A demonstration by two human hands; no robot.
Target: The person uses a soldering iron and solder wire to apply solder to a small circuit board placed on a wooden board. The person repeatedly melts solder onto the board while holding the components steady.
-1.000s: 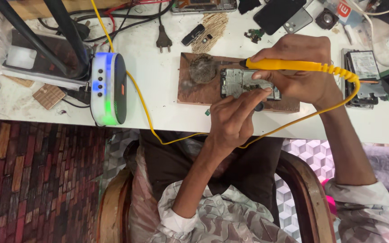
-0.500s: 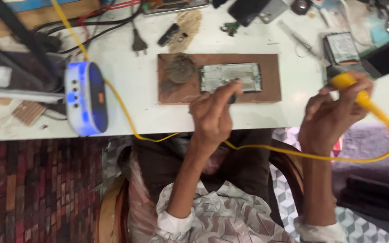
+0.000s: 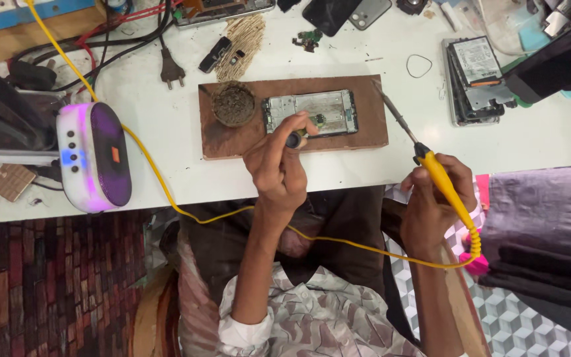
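The opened phone frame (image 3: 310, 112), silvery-grey, lies on the brown wooden board (image 3: 365, 135). The left hand (image 3: 279, 165) pinches a small dark tool (image 3: 295, 139) against it; right of the board, the right hand (image 3: 431, 205) grips a yellow soldering iron (image 3: 445, 188).

White worktable (image 3: 166, 165) above a brick-patterned floor (image 3: 47, 284)

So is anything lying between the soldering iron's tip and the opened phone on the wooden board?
Nothing visible blocks it. The soldering iron in the right hand points its tip over the board's right edge; bare wooden board separates it from the opened phone, where the left hand works.
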